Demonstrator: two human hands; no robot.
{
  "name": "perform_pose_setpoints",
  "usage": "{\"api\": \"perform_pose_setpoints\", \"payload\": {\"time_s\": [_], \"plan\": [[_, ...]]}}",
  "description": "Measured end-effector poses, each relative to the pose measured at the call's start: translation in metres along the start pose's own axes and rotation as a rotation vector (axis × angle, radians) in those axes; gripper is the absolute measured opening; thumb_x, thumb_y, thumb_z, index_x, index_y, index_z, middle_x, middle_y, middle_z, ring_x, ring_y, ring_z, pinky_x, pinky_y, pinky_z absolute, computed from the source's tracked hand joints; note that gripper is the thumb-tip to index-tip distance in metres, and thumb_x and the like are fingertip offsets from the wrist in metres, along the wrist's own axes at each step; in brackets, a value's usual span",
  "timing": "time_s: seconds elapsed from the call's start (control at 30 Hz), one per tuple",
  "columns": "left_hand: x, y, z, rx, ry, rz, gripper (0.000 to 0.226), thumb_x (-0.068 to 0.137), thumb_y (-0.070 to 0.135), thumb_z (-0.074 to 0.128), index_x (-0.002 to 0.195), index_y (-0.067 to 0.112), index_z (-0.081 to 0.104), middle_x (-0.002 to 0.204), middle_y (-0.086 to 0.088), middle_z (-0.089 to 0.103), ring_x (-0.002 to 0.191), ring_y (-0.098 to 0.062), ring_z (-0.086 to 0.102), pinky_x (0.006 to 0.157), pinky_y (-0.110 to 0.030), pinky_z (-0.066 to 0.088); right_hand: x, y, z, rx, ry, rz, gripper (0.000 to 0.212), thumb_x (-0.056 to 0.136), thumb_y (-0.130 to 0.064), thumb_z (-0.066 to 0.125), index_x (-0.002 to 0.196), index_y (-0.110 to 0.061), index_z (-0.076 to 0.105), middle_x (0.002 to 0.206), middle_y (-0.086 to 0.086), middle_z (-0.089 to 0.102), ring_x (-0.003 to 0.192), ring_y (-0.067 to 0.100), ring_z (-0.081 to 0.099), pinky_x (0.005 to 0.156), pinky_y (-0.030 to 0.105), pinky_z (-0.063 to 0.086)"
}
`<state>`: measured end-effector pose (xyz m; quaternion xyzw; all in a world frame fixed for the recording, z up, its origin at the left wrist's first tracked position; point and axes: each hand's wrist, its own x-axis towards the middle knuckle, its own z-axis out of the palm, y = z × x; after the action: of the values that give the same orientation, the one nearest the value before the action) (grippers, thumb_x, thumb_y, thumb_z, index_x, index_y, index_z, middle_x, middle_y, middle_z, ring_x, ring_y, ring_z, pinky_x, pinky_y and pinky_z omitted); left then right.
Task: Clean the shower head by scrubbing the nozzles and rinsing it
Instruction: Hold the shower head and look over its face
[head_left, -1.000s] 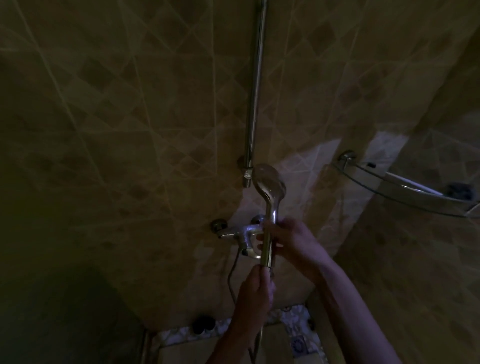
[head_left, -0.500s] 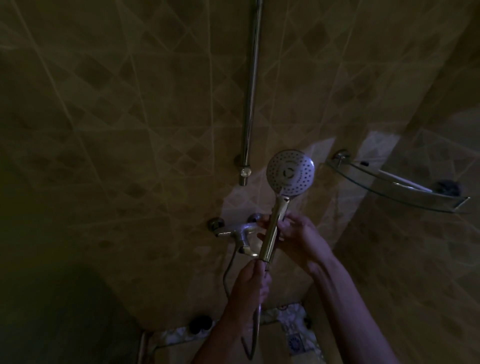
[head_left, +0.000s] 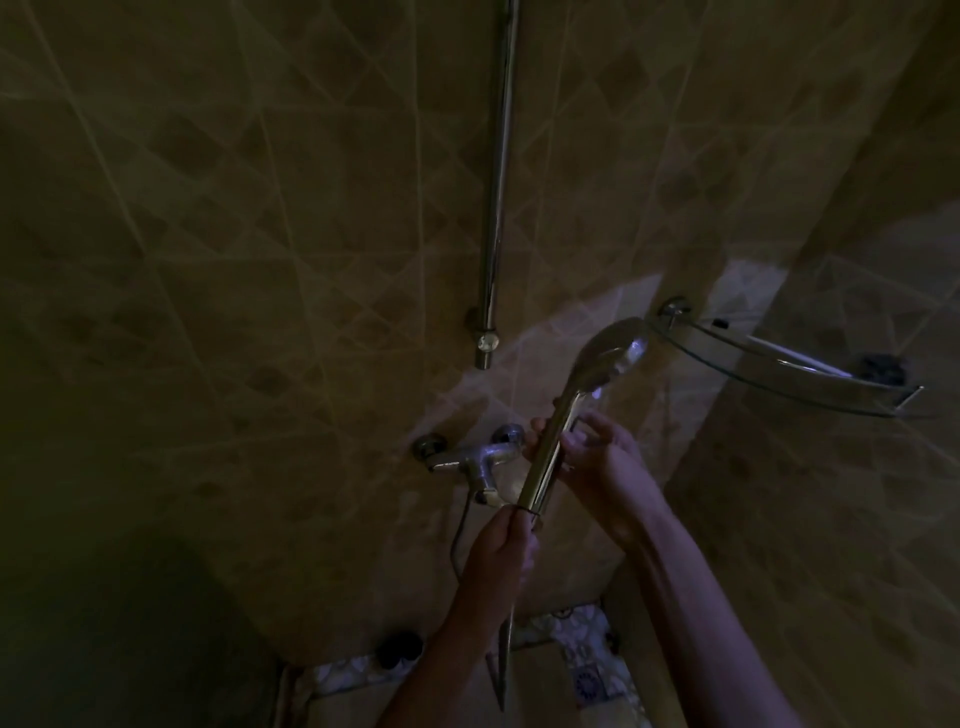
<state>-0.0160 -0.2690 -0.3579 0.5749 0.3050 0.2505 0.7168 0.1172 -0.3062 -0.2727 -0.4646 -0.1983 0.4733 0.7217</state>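
The handheld shower head (head_left: 615, 351) is off its rail and held out in front of the tiled wall, tilted up and to the right, its round face turned away toward the glass corner shelf (head_left: 779, 369) so the nozzles cannot be seen. The right hand (head_left: 597, 457) wraps its fingers around the upper part of the chrome handle, just below the head, probably to steer and turn it. The left hand (head_left: 501, 545) grips the bottom end of the handle where the hose (head_left: 506, 654) joins, which steadies the fitting and keeps the hose from dragging the head down (the hose hangs straight toward the floor). Just behind and left of the handle sits the mixer tap (head_left: 475, 457), with the vertical riser rail (head_left: 496, 197) above it. No brush, cloth or running water shows in this dim light, so scrubbing seems not yet begun; the face likely needs turning back toward the person first
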Motion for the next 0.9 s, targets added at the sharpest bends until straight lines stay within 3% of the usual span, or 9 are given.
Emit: {"api": "perform_pose_setpoints", "payload": {"time_s": [0.17, 0.27, 0.37, 0.53, 0.67, 0.83, 0.9], "plan": [[0.005, -0.004, 0.006, 0.069, 0.035, -0.02, 0.029, 0.1, 0.024, 0.04, 0.073, 0.024, 0.05, 0.046, 0.01, 0.041, 0.038, -0.001, 0.034, 0.038, -0.015, 0.025, -0.002, 0.0, 0.007, -0.108, -0.02, -0.048, 0.031, 0.088, -0.003, 0.06, 0.118, -0.003, 0.052, 0.114, 0.02, 0.067, 0.11, 0.036, 0.063, 0.097, 0.057, 0.047], [0.003, -0.006, 0.011, 0.094, 0.048, -0.034, 0.031, 0.1, 0.024, 0.039, 0.07, 0.025, 0.049, 0.046, 0.01, 0.042, 0.04, -0.002, 0.036, 0.039, -0.016, 0.026, -0.002, -0.003, 0.004, -0.225, 0.024, -0.041, 0.029, 0.089, -0.007, 0.06, 0.118, -0.01, 0.058, 0.099, 0.005, 0.07, 0.101, 0.024, 0.066, 0.089, 0.047, 0.054], [-0.001, -0.003, 0.013, 0.008, 0.036, -0.054, 0.031, 0.101, 0.02, 0.038, 0.07, 0.018, 0.044, 0.044, 0.011, 0.038, 0.035, 0.0, 0.033, 0.036, -0.013, 0.025, 0.0, -0.006, 0.002, -0.285, 0.036, -0.034, 0.027, 0.087, -0.005, 0.062, 0.114, -0.011, 0.062, 0.093, 0.003, 0.067, 0.093, 0.018, 0.066, 0.077, 0.034, 0.054], [-0.001, 0.0, 0.011, -0.014, 0.043, -0.038, 0.029, 0.1, 0.018, 0.039, 0.072, 0.016, 0.045, 0.046, 0.01, 0.04, 0.035, 0.001, 0.034, 0.035, -0.012, 0.025, -0.001, -0.007, -0.005, -0.189, 0.019, -0.008, 0.026, 0.088, 0.001, 0.056, 0.115, 0.0, 0.057, 0.099, 0.014, 0.068, 0.098, 0.028, 0.068, 0.091, 0.046, 0.053], [0.0, 0.0, 0.016, 0.008, 0.049, -0.031, 0.03, 0.1, 0.019, 0.039, 0.071, 0.018, 0.046, 0.048, 0.009, 0.041, 0.035, 0.0, 0.036, 0.036, -0.012, 0.027, -0.002, -0.004, -0.004, 0.005, -0.051, -0.009, 0.033, 0.092, -0.005, 0.053, 0.125, -0.002, 0.052, 0.098, 0.014, 0.067, 0.1, 0.029, 0.065, 0.102, 0.053, 0.044], [-0.006, 0.009, 0.022, -0.015, 0.012, -0.005, 0.027, 0.1, 0.008, 0.035, 0.075, 0.012, 0.042, 0.059, 0.001, 0.038, 0.033, 0.003, 0.038, 0.036, -0.008, 0.028, 0.003, 0.003, 0.0, -0.015, 0.105, -0.033, 0.042, 0.085, -0.012, 0.067, 0.124, -0.01, 0.053, 0.108, 0.018, 0.069, 0.093, 0.026, 0.07, 0.08, 0.037, 0.056], [-0.008, 0.01, 0.023, 0.0, 0.023, 0.013, 0.025, 0.1, 0.01, 0.038, 0.075, 0.011, 0.043, 0.058, 0.002, 0.038, 0.034, 0.002, 0.037, 0.037, -0.008, 0.027, 0.003, 0.004, -0.002, 0.023, 0.108, -0.041, 0.041, 0.085, -0.009, 0.067, 0.123, -0.008, 0.053, 0.109, 0.019, 0.069, 0.091, 0.027, 0.069, 0.079, 0.037, 0.056]]}}
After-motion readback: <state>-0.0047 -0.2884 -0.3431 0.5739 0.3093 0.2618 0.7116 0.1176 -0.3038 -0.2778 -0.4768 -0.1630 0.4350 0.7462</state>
